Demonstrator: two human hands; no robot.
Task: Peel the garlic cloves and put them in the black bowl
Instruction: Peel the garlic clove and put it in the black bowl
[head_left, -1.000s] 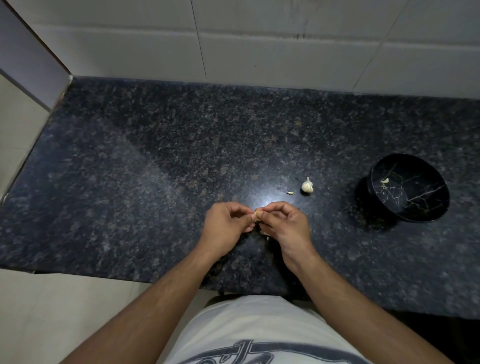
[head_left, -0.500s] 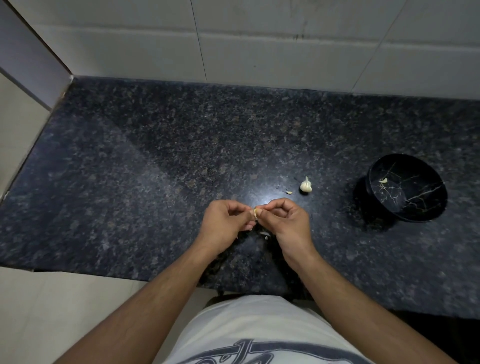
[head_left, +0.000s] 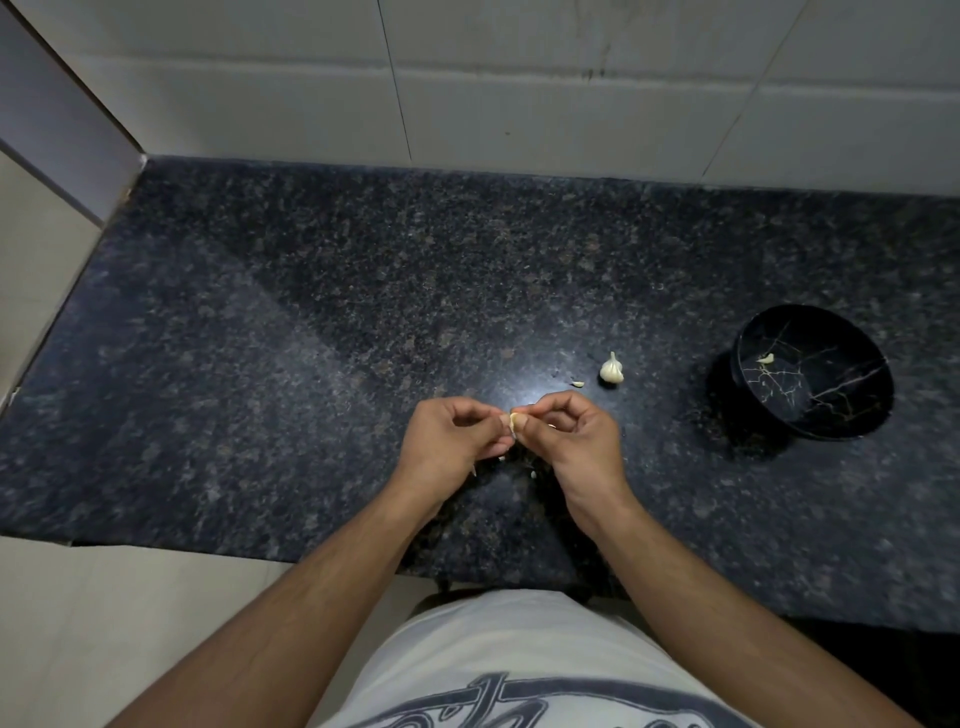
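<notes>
Left hand (head_left: 447, 441) and right hand (head_left: 574, 441) pinching small pale garlic clove (head_left: 511, 421), papery skin partly on

Dim overhead light, soft glare patch on the dark countertop (head_left: 524, 387), wide-angle bending and darker corners.

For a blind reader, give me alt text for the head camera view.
Both hands, left hand and right hand, pinch one garlic clove above a dark granite counter. A garlic bulb lies beyond; the black bowl, right, holds one clove.
</notes>
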